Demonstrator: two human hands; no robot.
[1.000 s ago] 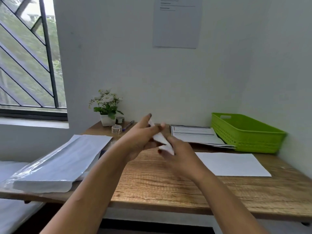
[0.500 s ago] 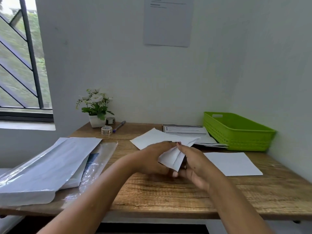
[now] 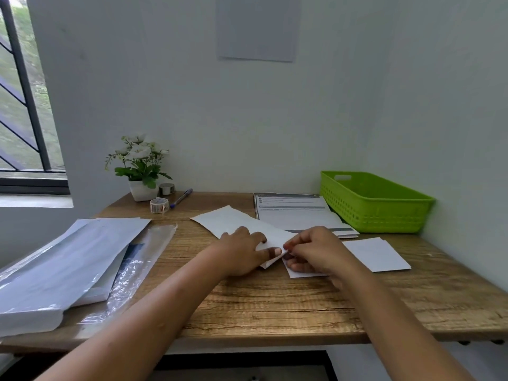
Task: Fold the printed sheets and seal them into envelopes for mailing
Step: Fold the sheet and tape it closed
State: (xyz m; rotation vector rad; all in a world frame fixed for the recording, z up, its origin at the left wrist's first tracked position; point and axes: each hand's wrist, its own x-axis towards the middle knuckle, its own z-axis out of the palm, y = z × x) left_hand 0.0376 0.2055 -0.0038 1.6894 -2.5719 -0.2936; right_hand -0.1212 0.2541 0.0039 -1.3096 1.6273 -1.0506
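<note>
One envelope only seems to be in work, and none that I can see is finished. Nearest, at the lower left of the frame, a thick pack of envelopes (image 3: 55, 268) lies half out of its clear plastic wrap (image 3: 143, 259) on the wooden desk (image 3: 261, 306), so plenty of stock appears unused.

At the middle of the frame the two hands meet over a long white envelope (image 3: 233, 220) that lies flat and slants toward the upper left. The left hand (image 3: 242, 254) holds its near end, fingers curled over the top and thumb pressed at the edge. The right hand (image 3: 316, 251) pinches the same end between thumb and forefinger, with a small white slip (image 3: 302, 274) under its lower fingers. Whether that slip is a folded sheet going in or a strip peeled from the flap, I cannot tell.

Just right of the hands lies a white sheet (image 3: 376, 254), blank on the side that shows. Beyond it the stack of printed sheets (image 3: 291, 215) lies unfolded, which suggests most of the folding is ahead. At the far right the green basket (image 3: 376, 204) shows nothing above its rim. Along the back wall stand a tape roll (image 3: 159, 205), a pen (image 3: 181, 198) and a potted plant (image 3: 140, 166).
</note>
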